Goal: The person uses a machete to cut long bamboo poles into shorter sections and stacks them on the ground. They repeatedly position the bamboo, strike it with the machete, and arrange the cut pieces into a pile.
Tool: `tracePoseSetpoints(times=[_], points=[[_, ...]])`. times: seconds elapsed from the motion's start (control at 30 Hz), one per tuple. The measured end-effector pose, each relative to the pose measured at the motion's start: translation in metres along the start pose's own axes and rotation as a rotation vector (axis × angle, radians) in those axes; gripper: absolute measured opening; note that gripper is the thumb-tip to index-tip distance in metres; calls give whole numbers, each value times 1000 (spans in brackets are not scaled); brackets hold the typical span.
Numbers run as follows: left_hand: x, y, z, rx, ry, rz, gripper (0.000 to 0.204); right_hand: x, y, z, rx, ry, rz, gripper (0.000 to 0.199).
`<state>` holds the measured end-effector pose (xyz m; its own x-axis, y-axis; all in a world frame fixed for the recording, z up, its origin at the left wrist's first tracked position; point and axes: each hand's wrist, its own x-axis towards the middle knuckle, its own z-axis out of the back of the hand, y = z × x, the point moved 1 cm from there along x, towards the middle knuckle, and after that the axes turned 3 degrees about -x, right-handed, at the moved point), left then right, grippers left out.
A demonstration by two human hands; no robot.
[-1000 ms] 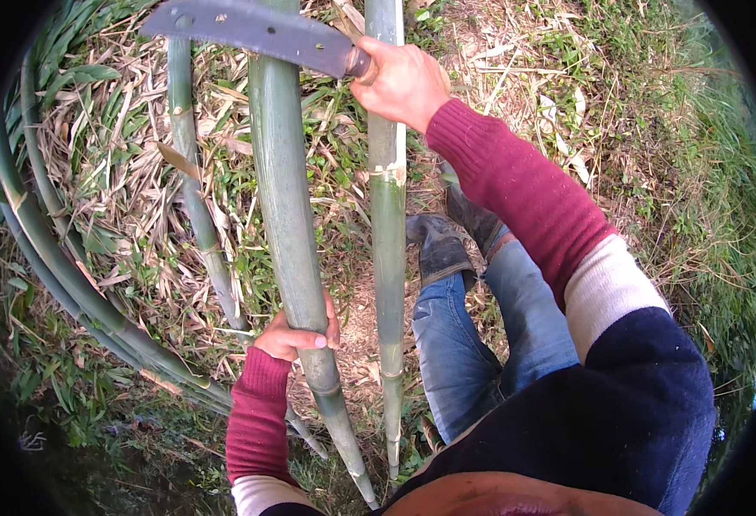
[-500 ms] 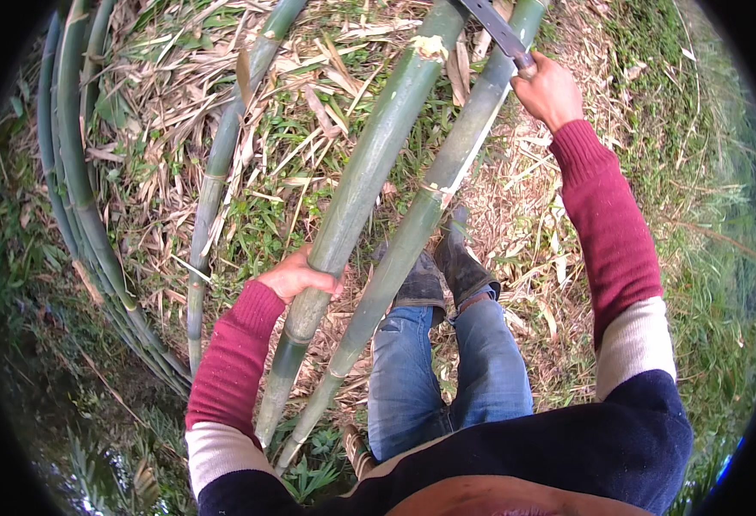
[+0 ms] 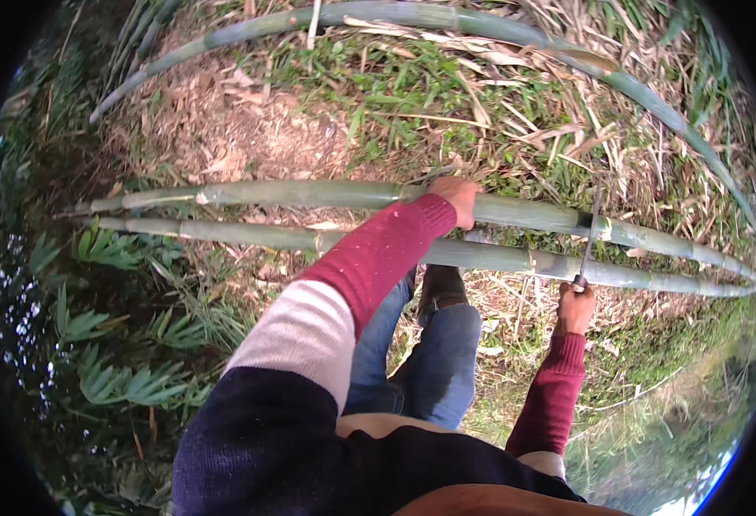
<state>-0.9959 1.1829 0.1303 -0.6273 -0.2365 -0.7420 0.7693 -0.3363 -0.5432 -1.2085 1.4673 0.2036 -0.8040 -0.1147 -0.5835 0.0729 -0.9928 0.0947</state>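
Two long green bamboo poles lie side by side across the view, a farther pole (image 3: 309,192) and a nearer pole (image 3: 481,254). My left hand (image 3: 455,198) is closed round the farther pole near its middle, with the fingers partly hidden. To the right, my right hand (image 3: 576,305) grips the handle of a machete (image 3: 590,245). Its narrow blade points away from me, crossing over the nearer pole and reaching the farther one beside a pale trimmed joint. Whether the edge touches the bamboo I cannot tell.
Another bamboo pole (image 3: 395,13) arcs along the far side. More stalks (image 3: 141,39) show at the upper left. Leafy plants (image 3: 129,378) grow at the left. My jeans (image 3: 438,361) and a dark boot (image 3: 442,284) are just behind the nearer pole, on ground strewn with dry leaves.
The view has turned, so the poles run left to right instead of slanting away. Both hands keep their holds on the bamboo and machete; the blade now points away across the poles.
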Motion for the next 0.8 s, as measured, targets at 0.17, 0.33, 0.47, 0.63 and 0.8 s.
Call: tracePoseSetpoints(times=[0.17,0.33,0.47,0.63,0.8], points=[[5,24,-38,-9,-108,133,53,2,22,15,-414,85,249,41],[13,9,-60,-39,-159,219,67,50,-18,12,-395,168,304,41],[7,15,-84,-55,-268,337,61,62,-5,20,-480,278,410,42],[-44,31,-69,-418,-456,252,45,69,13,18,-576,289,370,39],[-165,57,-75,-648,-738,403,39,80,28,4,-795,365,321,47]])
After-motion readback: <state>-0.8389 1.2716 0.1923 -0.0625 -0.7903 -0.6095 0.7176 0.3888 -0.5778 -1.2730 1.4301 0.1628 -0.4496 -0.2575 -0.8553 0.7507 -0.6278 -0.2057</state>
